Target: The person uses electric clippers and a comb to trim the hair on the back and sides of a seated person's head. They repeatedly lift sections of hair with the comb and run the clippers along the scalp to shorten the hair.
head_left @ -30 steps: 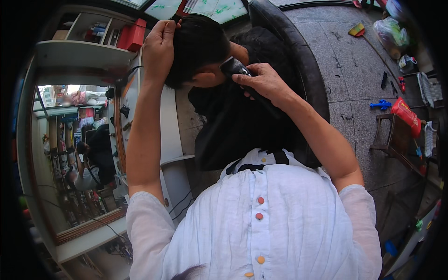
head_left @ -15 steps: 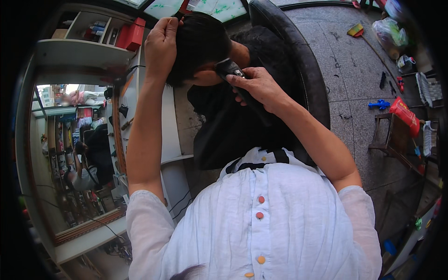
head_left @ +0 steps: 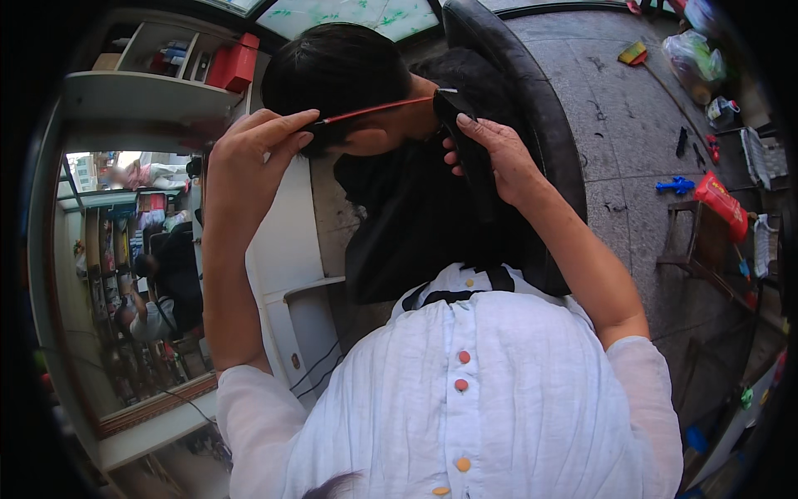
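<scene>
A person with short dark hair [head_left: 332,71] sits in front of me under a black cape [head_left: 407,224]. My left hand [head_left: 249,162] pinches one end of a red comb [head_left: 378,109], which appears edge-on as a thin line across the side of the head, above the ear. Its far end reaches the nape. There my right hand [head_left: 509,162] grips a black hair clipper [head_left: 472,154], thumb on its near side, with the clipper's head close to the comb's tip. Whether blade and comb touch, I cannot tell.
The person sits in a black padded chair [head_left: 561,125]. On the left stand a large mirror [head_left: 125,333] and a shelf holding a red box [head_left: 237,62]. Across the tiled floor lie hair clippings, a broom [head_left: 636,55], a blue toy [head_left: 675,185] and a stool [head_left: 686,237] with a red packet [head_left: 721,206].
My left hand has come down from the top of the head, turning the comb level along its side. My right hand has moved the clipper from behind the ear to the nape.
</scene>
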Available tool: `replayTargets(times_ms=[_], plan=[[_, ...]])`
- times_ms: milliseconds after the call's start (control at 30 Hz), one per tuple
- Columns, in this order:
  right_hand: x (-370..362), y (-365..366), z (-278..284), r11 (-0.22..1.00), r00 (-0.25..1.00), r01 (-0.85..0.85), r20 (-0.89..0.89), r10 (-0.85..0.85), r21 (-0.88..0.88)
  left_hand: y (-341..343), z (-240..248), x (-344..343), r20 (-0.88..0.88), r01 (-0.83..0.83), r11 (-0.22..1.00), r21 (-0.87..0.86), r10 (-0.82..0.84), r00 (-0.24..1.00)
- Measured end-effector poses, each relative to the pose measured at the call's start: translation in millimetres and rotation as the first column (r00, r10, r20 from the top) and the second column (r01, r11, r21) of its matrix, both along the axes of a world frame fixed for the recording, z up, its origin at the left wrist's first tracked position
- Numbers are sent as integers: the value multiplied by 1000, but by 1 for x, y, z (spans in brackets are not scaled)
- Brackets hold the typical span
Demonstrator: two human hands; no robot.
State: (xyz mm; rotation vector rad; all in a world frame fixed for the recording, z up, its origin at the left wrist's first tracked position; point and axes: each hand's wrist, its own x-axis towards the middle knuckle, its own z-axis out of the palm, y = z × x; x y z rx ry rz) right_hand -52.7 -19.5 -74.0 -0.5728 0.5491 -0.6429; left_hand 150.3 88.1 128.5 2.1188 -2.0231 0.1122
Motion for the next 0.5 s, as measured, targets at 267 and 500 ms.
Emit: replayTargets(times_ms=[267,500], plan=[[16,6,1,972,976,-185,-146,164,-143,-3,-4,-7,377,120,993,-9,-108,920],[21,6,7,943,954,-253,-221,205,-215,-13,-9,-12,375,200,978,-59,-163,913]])
